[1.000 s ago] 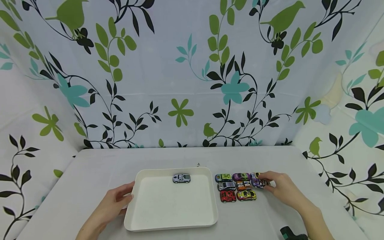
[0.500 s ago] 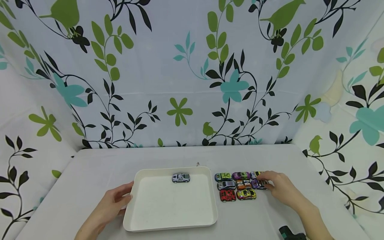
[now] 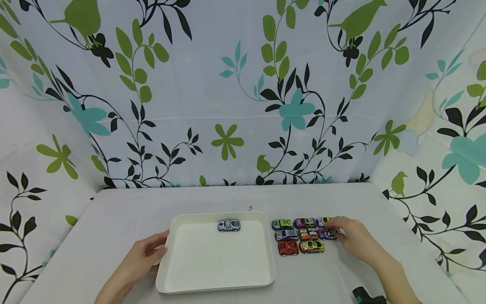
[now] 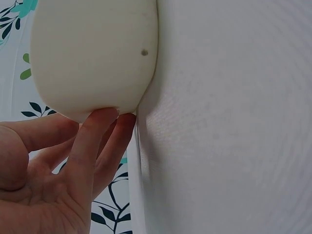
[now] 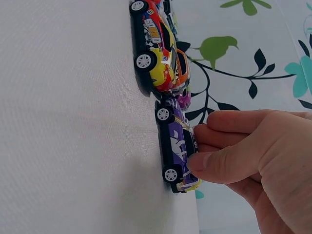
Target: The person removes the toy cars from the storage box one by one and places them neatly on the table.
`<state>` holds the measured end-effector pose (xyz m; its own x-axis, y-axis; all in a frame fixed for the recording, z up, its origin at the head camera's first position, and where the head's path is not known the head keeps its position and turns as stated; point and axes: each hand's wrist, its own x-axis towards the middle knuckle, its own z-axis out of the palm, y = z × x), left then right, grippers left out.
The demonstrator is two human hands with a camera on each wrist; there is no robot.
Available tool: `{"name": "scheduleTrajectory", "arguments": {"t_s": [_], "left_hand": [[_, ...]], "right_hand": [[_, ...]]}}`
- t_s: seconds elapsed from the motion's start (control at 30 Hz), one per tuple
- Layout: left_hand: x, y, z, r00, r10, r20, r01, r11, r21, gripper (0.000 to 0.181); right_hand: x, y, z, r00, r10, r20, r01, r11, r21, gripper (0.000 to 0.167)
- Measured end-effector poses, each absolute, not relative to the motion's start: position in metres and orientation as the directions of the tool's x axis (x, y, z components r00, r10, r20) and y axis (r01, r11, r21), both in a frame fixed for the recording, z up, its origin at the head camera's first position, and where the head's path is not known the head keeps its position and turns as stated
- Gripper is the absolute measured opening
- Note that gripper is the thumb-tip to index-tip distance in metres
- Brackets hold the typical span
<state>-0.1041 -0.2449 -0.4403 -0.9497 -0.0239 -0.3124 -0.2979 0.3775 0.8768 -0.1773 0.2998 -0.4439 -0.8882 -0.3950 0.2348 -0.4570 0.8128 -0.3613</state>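
In the head view my right hand (image 3: 353, 236) pinches a purple toy car (image 3: 325, 233) at the right end of a group of toy cars. The right wrist view shows my thumb against the near side of this purple toy car (image 5: 174, 141), its wheels at the table surface; the other fingertips are partly hidden behind it. My left hand (image 3: 141, 258) touches the left edge of a white tray (image 3: 216, 289) with its fingertips. Close up, those fingers (image 4: 90, 141) lie against the tray's outer wall (image 4: 97, 58). A silver toy car (image 3: 229, 225) stands in the tray near its far edge.
Several more toy cars stand close together right of the tray, among them a red one (image 3: 288, 248), a yellow one (image 3: 311, 246) and an orange one (image 3: 308, 234). A black object (image 3: 368, 295) lies near the front edge. A patterned curtain (image 3: 243, 93) rises behind the table.
The purple toy car, a little tilted one second ago, now sits flat in line with the others, my right fingers still on it. The left hand has stayed at the tray.
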Motion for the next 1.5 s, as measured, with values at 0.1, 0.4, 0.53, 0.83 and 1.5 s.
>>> {"name": "scheduleTrajectory", "arguments": {"t_s": [0.1,0.4,0.53,0.83,1.5], "left_hand": [[-0.104,-0.245,-0.441,-0.950,-0.023,-0.310,-0.296,0.373,0.879,0.053],[-0.104,-0.245,-0.442,-0.952,-0.026,-0.306,-0.293,0.375,0.880,0.053],[-0.104,-0.246,-0.442,-0.950,-0.033,-0.310,-0.299,0.378,0.876,0.053],[-0.102,-0.246,-0.439,-0.951,-0.031,-0.309,-0.298,0.374,0.879,0.053],[-0.102,-0.244,-0.439,-0.960,-0.005,-0.281,-0.263,0.370,0.891,0.053]], "right_hand": [[-0.177,0.299,-0.444,-0.893,-0.387,0.228,-0.447,0.816,-0.366,0.043],[-0.175,0.298,-0.443,-0.898,-0.373,0.233,-0.437,0.819,-0.371,0.038],[-0.175,0.297,-0.442,-0.882,-0.386,0.271,-0.465,0.809,-0.361,0.034],[-0.176,0.291,-0.444,-0.822,-0.412,0.394,-0.544,0.773,-0.327,0.029],[-0.166,0.200,-0.413,-0.849,-0.448,0.281,-0.529,0.716,-0.456,0.026]]}}
